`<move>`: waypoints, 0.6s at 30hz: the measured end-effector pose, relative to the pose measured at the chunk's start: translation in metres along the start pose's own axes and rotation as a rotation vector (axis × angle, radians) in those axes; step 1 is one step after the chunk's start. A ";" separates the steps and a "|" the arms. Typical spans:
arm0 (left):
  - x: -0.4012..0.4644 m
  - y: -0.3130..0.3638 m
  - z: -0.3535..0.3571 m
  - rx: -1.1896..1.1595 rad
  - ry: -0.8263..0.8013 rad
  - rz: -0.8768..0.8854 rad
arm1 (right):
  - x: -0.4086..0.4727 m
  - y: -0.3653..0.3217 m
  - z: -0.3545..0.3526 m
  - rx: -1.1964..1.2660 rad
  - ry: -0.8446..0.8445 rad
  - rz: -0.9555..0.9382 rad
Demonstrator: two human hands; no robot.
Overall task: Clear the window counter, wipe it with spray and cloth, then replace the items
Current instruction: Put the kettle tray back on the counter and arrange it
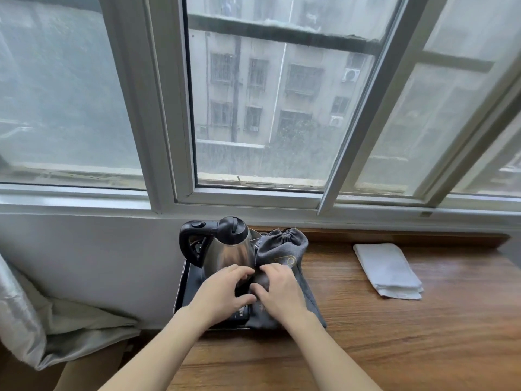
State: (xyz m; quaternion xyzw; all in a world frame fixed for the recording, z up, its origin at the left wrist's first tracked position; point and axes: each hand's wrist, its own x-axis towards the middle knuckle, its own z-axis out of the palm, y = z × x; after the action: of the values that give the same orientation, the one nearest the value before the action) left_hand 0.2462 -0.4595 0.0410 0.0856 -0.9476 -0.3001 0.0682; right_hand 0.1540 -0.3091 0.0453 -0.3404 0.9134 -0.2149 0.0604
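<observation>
Both hands, left hand (225, 289) and right hand (277, 289), curl around the grey pouch (284, 255); tugging it may topple the touching kettle (225, 246).

On the wooden worktop (394, 328) below the window, a black tray (183, 283) carries a steel electric kettle (225, 249) and a grey drawstring pouch (284, 249), the left hand (225, 292) and right hand (279, 292) grip the pouch's near end, and a folded white cloth (387, 270) lies well apart.
</observation>
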 end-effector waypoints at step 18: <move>0.051 0.165 0.085 -0.021 -0.131 0.236 | -0.096 0.141 -0.092 0.145 0.173 0.356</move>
State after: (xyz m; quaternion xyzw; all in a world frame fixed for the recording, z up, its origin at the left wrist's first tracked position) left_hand 0.1610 -0.2894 0.0722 -0.0471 -0.9502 -0.3050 0.0422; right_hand 0.1199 -0.1195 0.0636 -0.1487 0.9431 -0.2944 0.0431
